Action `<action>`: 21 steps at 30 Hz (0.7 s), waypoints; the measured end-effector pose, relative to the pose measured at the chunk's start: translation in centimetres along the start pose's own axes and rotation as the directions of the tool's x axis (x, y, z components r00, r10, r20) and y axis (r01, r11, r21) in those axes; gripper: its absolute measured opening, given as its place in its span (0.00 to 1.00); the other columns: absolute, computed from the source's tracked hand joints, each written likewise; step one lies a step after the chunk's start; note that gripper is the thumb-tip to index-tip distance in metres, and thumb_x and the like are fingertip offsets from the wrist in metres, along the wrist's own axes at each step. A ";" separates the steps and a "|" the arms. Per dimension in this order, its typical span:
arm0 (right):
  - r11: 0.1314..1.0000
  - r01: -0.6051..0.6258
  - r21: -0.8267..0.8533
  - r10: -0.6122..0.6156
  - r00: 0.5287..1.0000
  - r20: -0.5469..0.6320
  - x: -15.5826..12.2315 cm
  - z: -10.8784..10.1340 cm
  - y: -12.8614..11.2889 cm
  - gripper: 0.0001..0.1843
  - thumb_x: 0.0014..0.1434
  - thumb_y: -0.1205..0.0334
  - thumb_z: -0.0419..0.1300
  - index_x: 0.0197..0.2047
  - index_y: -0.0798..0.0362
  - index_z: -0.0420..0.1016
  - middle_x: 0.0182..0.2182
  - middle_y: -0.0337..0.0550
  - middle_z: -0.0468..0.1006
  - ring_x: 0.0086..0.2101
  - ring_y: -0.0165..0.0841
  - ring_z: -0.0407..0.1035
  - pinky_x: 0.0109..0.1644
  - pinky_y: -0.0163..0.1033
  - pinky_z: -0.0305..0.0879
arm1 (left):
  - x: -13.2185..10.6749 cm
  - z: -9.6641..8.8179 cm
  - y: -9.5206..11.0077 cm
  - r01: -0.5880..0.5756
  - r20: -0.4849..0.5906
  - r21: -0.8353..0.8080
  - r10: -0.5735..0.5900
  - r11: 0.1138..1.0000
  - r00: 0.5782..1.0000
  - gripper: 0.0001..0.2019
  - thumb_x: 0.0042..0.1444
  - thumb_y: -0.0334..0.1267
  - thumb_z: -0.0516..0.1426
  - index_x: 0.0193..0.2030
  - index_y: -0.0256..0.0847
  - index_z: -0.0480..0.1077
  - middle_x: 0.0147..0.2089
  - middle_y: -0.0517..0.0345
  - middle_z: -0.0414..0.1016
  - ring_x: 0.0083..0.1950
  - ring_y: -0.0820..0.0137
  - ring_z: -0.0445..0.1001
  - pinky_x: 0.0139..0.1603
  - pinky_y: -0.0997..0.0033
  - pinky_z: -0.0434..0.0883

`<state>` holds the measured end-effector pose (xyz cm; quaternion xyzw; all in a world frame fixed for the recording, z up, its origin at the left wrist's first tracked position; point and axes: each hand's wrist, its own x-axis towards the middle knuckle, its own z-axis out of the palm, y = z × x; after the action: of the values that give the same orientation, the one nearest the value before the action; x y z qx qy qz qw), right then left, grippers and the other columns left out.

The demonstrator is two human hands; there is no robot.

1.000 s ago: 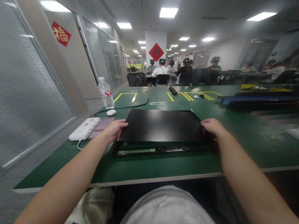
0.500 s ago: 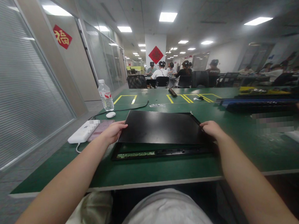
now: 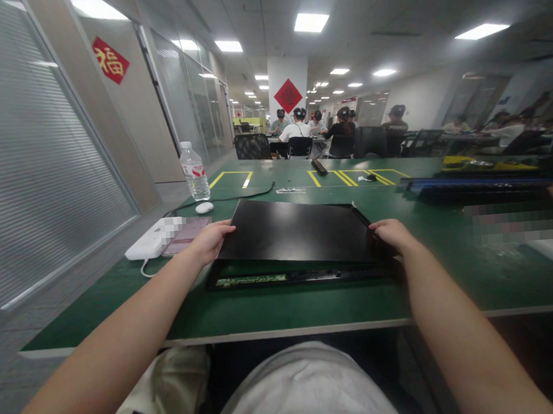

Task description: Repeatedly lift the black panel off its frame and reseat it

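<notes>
Left of the black frame (image 3: 339, 275), a white box (image 3: 151, 240); past the frame's far left, a water bottle (image 3: 195, 172). At the frame's left, pinched in the left hand (image 3: 207, 241), thumb on top, the black panel (image 3: 302, 230): tilted over the frame, between both sets of fingers. At the frame's right, likewise pinched along its edge by the right hand (image 3: 396, 232).

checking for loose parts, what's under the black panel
Under the black panel, a black frame shows, its near edge holding a green circuit board strip toward the left. Whatever lies farther in is covered by the panel and cannot be seen.
</notes>
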<state>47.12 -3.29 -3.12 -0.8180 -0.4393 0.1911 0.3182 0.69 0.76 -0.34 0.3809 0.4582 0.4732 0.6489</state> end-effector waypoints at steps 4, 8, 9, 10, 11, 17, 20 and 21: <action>1.000 -0.004 -0.024 0.004 1.000 -0.006 0.2 0.2 0.2 0.24 0.50 0.77 0.58 0.47 0.53 0.86 0.43 0.51 0.85 0.41 0.41 0.79 0.48 0.39 0.73 | -0.5 0.4 0.1 0.015 -0.029 0.066 -0.013 0.998 0.999 0.25 0.44 0.20 0.58 0.52 0.35 0.77 0.33 0.49 0.85 0.28 0.59 0.83 0.23 0.67 0.77; 0.997 0.032 -0.070 -0.032 0.999 -0.006 0.5 0.4 0.5 0.25 0.50 0.77 0.58 0.48 0.54 0.86 0.46 0.50 0.84 0.45 0.42 0.79 0.52 0.40 0.71 | -0.9 0.6 0.1 -0.014 -0.052 0.113 0.019 0.994 0.998 0.22 0.46 0.22 0.61 0.50 0.37 0.77 0.34 0.50 0.85 0.30 0.60 0.83 0.26 0.67 0.77; 0.996 0.038 -0.078 -0.039 0.999 -0.008 0.6 0.5 0.6 0.25 0.50 0.77 0.58 0.48 0.54 0.86 0.46 0.51 0.84 0.45 0.42 0.78 0.52 0.40 0.71 | -0.9 0.6 0.2 -0.032 -0.053 0.117 0.039 0.993 0.998 0.21 0.47 0.22 0.61 0.49 0.37 0.77 0.34 0.51 0.85 0.31 0.60 0.83 0.27 0.67 0.78; 0.996 0.043 -0.082 -0.044 0.999 -0.010 0.8 0.5 0.7 0.25 0.50 0.78 0.58 0.48 0.54 0.86 0.47 0.51 0.84 0.46 0.42 0.78 0.52 0.40 0.71 | -1.0 0.6 0.2 -0.055 -0.052 0.122 0.062 0.991 0.997 0.20 0.47 0.23 0.62 0.49 0.38 0.77 0.34 0.51 0.85 0.31 0.61 0.84 0.29 0.68 0.78; 0.996 0.046 -0.081 -0.047 0.999 -0.011 0.9 0.6 0.8 0.25 0.50 0.77 0.58 0.48 0.54 0.86 0.46 0.51 0.84 0.45 0.42 0.78 0.52 0.39 0.71 | -1.0 0.6 0.2 -0.082 -0.048 0.129 0.089 0.988 0.995 0.19 0.47 0.24 0.63 0.48 0.38 0.77 0.35 0.52 0.85 0.33 0.61 0.84 0.31 0.68 0.78; 0.997 0.048 -0.066 -0.048 0.999 0.002 1.5 0.8 1.1 0.25 0.49 0.77 0.60 0.48 0.54 0.86 0.42 0.50 0.85 0.41 0.40 0.80 0.49 0.39 0.73 | -0.2 -0.5 0.0 -0.239 -0.002 0.304 0.252 0.922 0.968 0.20 0.40 0.37 0.71 0.43 0.38 0.80 0.40 0.51 0.85 0.40 0.60 0.82 0.42 0.64 0.77; 0.995 0.047 -0.084 -0.047 0.999 0.002 1.4 0.8 1.1 0.25 0.48 0.78 0.60 0.48 0.54 0.86 0.42 0.50 0.85 0.41 0.41 0.79 0.50 0.39 0.72 | 0.5 -1.4 -0.3 -0.241 -0.012 0.434 0.273 0.868 0.962 0.25 0.33 0.44 0.73 0.42 0.37 0.81 0.40 0.49 0.85 0.41 0.57 0.81 0.42 0.61 0.75; 0.995 0.046 -0.086 -0.046 0.999 -0.002 1.3 0.7 1.0 0.25 0.48 0.78 0.59 0.47 0.54 0.86 0.43 0.50 0.85 0.42 0.41 0.79 0.50 0.39 0.72 | 0.6 -1.6 -0.4 -0.238 -0.007 0.480 0.275 0.844 0.961 0.26 0.32 0.45 0.73 0.41 0.37 0.81 0.39 0.49 0.85 0.41 0.56 0.81 0.42 0.60 0.75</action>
<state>48.01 -2.33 -4.38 -0.8211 -0.4652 0.1630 0.2878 -0.65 1.35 -1.37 0.5677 0.5291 0.4432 0.4488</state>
